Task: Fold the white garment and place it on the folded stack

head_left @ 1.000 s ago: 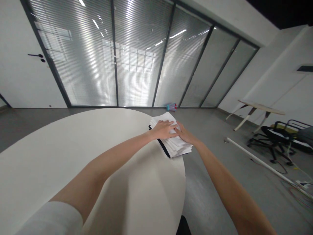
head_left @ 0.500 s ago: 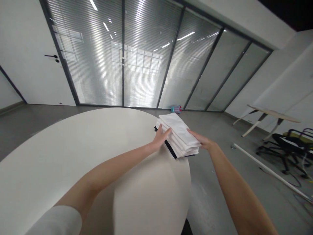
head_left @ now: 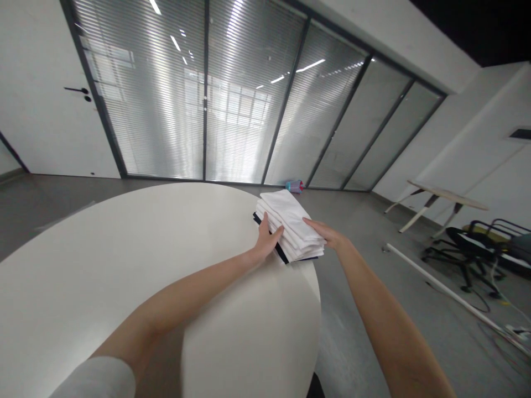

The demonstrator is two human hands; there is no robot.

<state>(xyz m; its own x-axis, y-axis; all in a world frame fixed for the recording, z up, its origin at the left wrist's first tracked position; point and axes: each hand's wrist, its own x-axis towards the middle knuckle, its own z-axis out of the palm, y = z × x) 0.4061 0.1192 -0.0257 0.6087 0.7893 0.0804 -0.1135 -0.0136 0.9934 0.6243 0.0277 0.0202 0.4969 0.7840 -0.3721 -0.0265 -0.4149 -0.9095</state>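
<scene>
Around stack [head_left: 289, 214] — left hand [head_left: 265, 242], right hand [head_left: 331, 234]

Cool, moderately bright light glows through the blinds of the glass partition [head_left: 232, 99] beyond the fingers [head_left: 267, 240], streaking the panes with glare and laying a soft sheen and faint shadows on the white surface [head_left: 166, 232], while wide-angle stretching bends the edges and fine detail looks slightly soft.
</scene>
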